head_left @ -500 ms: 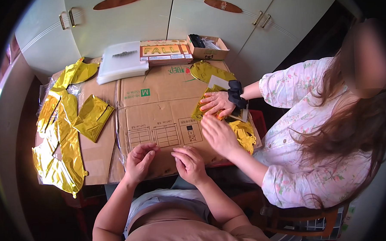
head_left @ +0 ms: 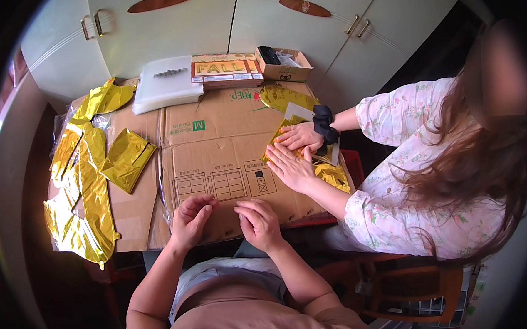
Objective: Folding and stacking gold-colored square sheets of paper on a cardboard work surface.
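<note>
My left hand rests at the near edge of the flattened cardboard, palm turned inward, its fingers loosely curled and nothing in them. Beside it, my right hand is half curled too, thumb apart from the fingers, and also holds nothing. A gap separates the two hands. To the right, another person lays both hands, one overlapping the other, on a folded gold foil piece, mostly covered. Flat gold foil balloons lie at the left, with a folded gold foil piece next to them.
At the back stand a stack of clear plastic sleeves, a printed box and a small open carton with items inside. More gold foil lies at the far right. Pale cabinets rise behind; the other person sits at the right.
The other person's nearer hand has moved up and left onto the gold foil, fingers now flat beside their other hand. My own hands have stayed in place.
</note>
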Available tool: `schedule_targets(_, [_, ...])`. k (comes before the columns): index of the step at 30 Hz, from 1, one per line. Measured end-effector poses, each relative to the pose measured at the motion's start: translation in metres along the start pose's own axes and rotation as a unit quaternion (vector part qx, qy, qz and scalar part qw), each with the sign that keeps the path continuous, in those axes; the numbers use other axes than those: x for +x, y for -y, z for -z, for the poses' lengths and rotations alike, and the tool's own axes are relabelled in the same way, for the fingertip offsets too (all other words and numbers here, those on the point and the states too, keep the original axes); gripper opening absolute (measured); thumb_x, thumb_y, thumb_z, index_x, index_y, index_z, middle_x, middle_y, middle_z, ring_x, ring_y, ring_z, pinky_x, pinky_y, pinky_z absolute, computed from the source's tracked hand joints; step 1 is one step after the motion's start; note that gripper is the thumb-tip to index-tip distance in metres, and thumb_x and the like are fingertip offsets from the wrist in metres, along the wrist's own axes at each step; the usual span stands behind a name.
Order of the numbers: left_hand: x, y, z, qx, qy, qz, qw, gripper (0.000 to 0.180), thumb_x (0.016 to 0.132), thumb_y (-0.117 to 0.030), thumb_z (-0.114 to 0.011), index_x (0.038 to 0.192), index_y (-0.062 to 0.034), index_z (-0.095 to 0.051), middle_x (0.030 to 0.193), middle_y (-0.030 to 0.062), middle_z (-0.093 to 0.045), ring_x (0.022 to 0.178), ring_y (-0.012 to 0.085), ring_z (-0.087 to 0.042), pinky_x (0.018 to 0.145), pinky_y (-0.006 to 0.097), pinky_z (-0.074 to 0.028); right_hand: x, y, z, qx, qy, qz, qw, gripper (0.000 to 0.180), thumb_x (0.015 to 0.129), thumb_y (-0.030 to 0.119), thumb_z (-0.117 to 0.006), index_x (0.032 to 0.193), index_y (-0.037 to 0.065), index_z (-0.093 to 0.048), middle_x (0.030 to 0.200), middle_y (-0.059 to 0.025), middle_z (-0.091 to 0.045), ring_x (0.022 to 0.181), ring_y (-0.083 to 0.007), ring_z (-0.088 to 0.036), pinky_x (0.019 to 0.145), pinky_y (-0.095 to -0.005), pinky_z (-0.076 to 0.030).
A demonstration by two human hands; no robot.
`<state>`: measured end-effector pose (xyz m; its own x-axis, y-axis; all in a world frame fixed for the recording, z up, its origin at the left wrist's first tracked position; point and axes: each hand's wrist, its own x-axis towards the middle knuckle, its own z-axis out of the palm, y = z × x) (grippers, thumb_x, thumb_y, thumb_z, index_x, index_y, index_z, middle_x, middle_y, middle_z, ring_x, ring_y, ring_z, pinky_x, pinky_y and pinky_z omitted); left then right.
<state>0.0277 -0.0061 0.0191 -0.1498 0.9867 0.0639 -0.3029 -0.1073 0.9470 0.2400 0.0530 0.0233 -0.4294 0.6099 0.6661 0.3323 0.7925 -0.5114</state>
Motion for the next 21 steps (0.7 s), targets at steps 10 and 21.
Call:
schedule_targets(10, [0.0006,0.0016,0.0012,-0.002,0.01,-0.001,1.0,0.024,0.103,-0.002,-0.06,0.126,0.001,-0.062,0.116,0.0073,-0.071,0.111,0.0139,-0.067,0.103,0.029,-0.051,-0.0014,-0.0005,-0.0002,-0.002,0.002,-0.001,1.0,0.022,0.085,-0.003,-0.069,0.105,0.004,-0.071,0.109,-0.0114,-0.071,0.1,-0.0325,-0.069,0.091,-0.043,-0.055])
schedule_targets(21, [-0.0042,0.0018,0.0009,0.001,-0.02,0.001,1.0,0.023,0.103,-0.003,-0.06,0.125,0.003,-0.063,0.116,0.0109,-0.072,0.112,0.0172,-0.068,0.101,0.03,-0.054,0.0025,0.0019,-0.0011,0.005,0.016,-0.001,1.0,0.021,0.083,-0.001,-0.068,0.103,0.005,-0.071,0.109,-0.0118,-0.071,0.101,-0.033,-0.068,0.093,-0.0445,-0.054])
